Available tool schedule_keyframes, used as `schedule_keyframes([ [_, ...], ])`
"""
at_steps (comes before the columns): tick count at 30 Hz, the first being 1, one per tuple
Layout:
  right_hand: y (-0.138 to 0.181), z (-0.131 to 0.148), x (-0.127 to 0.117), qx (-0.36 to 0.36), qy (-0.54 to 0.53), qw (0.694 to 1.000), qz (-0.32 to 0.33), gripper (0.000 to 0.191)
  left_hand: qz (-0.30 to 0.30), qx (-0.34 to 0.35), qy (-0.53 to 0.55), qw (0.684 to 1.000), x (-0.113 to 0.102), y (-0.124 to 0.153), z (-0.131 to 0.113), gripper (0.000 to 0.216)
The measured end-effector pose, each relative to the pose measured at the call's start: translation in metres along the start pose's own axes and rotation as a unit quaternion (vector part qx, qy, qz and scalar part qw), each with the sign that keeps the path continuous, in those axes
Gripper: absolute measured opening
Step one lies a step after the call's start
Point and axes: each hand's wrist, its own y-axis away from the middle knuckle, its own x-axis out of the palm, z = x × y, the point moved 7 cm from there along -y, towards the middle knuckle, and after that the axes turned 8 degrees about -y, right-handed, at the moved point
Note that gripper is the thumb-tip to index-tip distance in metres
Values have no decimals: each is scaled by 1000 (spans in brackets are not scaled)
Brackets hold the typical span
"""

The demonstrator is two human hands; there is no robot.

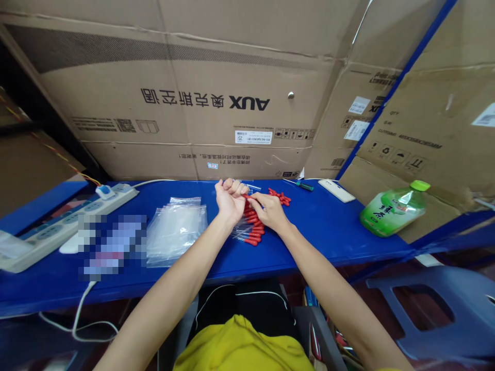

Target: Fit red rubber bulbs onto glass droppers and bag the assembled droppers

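Over the blue table, my left hand (231,200) is turned palm up with its fingers curled round what looks like a dropper, whose glass part is mostly hidden. Right beside it, my right hand (269,210) pinches the red rubber bulb (246,196) at the near end of that dropper. Below and between both hands lies a row of droppers (253,234), their clear tubes pointing left and red bulbs right. Loose red bulbs (279,196) are heaped just beyond my right hand. A few clear tubes (251,186) lie behind my left hand.
Clear zip bags (177,232) are stacked left of my arms, near a phone (114,247) on a cable and a power strip (73,221). A screwdriver (304,186), a white device (336,190) and a green bottle (394,208) lie rightward. Cardboard (201,62) walls the back.
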Motion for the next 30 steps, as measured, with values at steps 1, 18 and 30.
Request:
schedule_keyframes([
  [1, 0, 0, 1, -3, 2, 1000, -4, 28, 1, -3, 16, 1000, 1, 0, 0, 45],
  [18, 0, -23, -18, 69, 37, 995, -65, 24, -18, 142, -393, 908, -6, -13, -25, 12],
  [30, -1, -30, 2, 45, -8, 997, 70, 18, 61, 165, -845, 506, -46, -36, -24, 16],
])
